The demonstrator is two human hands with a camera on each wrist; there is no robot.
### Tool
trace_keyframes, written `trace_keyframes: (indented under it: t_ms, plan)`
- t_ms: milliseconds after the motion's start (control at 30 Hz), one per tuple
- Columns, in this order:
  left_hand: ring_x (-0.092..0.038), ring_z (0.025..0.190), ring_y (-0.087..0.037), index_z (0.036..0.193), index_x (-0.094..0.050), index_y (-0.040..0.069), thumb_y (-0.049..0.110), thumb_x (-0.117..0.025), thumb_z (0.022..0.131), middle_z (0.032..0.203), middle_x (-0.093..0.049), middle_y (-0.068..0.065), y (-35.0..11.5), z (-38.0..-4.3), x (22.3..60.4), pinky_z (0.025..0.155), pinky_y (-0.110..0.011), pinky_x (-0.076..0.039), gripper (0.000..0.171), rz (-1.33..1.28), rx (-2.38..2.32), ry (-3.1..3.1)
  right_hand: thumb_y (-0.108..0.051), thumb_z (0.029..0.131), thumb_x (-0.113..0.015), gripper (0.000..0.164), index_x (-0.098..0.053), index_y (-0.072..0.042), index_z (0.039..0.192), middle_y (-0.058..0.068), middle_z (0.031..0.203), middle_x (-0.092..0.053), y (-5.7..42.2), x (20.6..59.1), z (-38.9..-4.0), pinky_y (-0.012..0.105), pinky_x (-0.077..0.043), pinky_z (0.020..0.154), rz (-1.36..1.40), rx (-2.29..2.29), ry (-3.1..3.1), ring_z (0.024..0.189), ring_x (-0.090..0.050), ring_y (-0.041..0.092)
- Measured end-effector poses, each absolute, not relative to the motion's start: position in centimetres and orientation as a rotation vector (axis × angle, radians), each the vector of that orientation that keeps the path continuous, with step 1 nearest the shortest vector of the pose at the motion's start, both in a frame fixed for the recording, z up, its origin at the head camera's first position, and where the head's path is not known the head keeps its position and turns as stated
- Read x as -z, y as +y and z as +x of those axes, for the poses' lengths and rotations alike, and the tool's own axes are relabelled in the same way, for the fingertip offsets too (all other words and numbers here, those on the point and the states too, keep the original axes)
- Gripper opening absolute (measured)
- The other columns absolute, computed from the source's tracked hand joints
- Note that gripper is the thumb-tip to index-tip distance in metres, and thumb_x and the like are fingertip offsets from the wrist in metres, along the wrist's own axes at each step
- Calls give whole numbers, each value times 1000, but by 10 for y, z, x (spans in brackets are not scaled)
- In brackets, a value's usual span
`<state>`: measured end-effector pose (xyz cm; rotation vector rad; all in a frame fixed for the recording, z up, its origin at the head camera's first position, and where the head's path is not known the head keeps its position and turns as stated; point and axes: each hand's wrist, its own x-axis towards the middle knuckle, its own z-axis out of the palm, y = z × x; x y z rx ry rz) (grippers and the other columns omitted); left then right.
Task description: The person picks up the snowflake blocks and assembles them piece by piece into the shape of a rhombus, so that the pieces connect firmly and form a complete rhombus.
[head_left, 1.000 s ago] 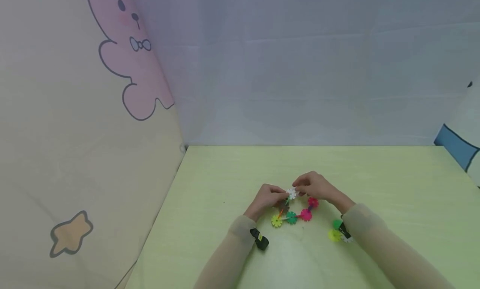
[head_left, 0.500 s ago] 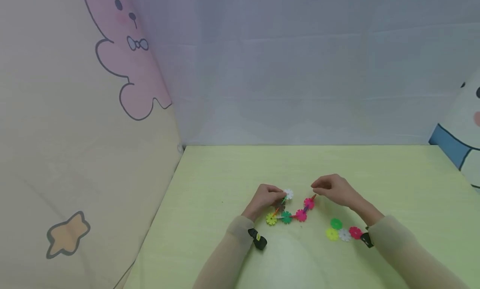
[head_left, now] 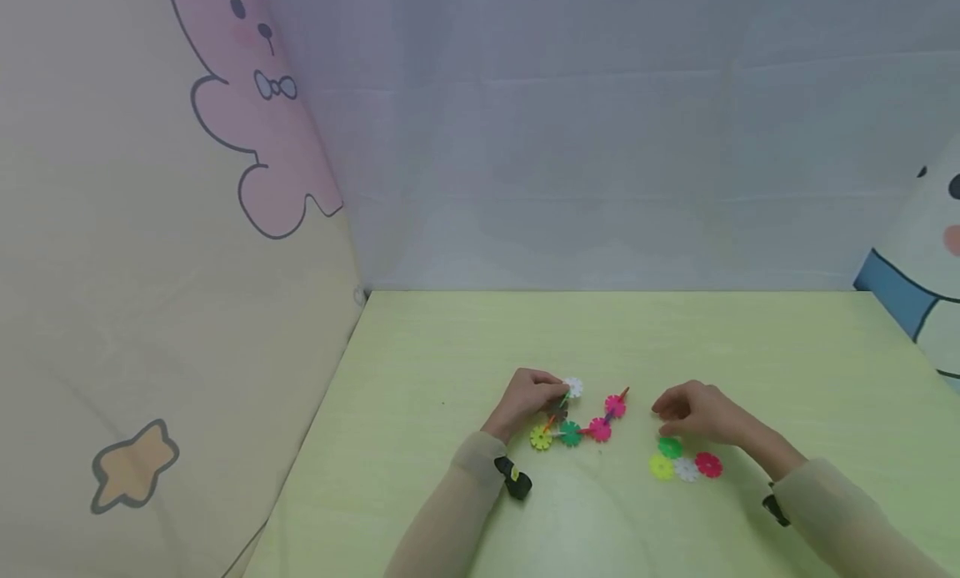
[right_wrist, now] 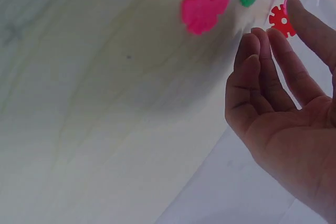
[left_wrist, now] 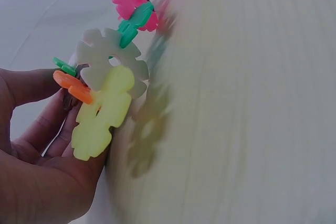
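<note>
My left hand (head_left: 527, 397) grips one end of a curved chain of linked plastic snowflake discs, close to its white disc (head_left: 573, 387). In the left wrist view, a yellow disc (left_wrist: 102, 116) and an orange disc (left_wrist: 73, 86) jut out near the thumb. From the yellow disc, the chain runs through a green disc (head_left: 571, 433) and pink discs (head_left: 600, 430) to an orange-red disc (head_left: 625, 394) seen edge-on at its free end. My right hand (head_left: 701, 411) hovers with loosely bent fingers just above a loose green disc (head_left: 671, 449). No disc shows in its grasp.
Beside that green disc lie a loose yellow disc (head_left: 662, 467), a white disc (head_left: 686, 469) and a pinkish-red disc (head_left: 708, 464). All rest on a pale yellow-green table (head_left: 450, 336). A grey-lilac curtain (head_left: 600, 144) hangs behind, with a printed wall sheet (head_left: 150, 311) at left.
My right hand has left the chain near the white disc and moved right and down toward the loose discs, which came into fuller view. The left hand keeps holding the chain.
</note>
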<state>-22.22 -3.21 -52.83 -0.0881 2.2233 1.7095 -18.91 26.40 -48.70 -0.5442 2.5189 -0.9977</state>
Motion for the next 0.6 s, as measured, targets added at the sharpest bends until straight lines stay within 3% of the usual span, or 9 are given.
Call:
trace_keyframes:
  t_ms: [233,600]
  plan:
    - [-60,70,-12,83,-76,7,20,-76,82,78,-68,0,-33,-220,526,62,-25,-48,13,-88,-1729,2209,-15,75,-82,31,-69,-4,101,0,88,-62,267,494,-180,29,-48,66,-491,983,2524,77,-53,18]
    - [-60,70,-12,83,-76,6,19,-76,81,78,-68,0,-36,-219,528,60,-25,-47,13,-83,-1757,2210,-16,75,-81,28,-69,-6,99,0,94,-64,271,498,-174,33,-49,71,-604,1007,2506,84,-56,21]
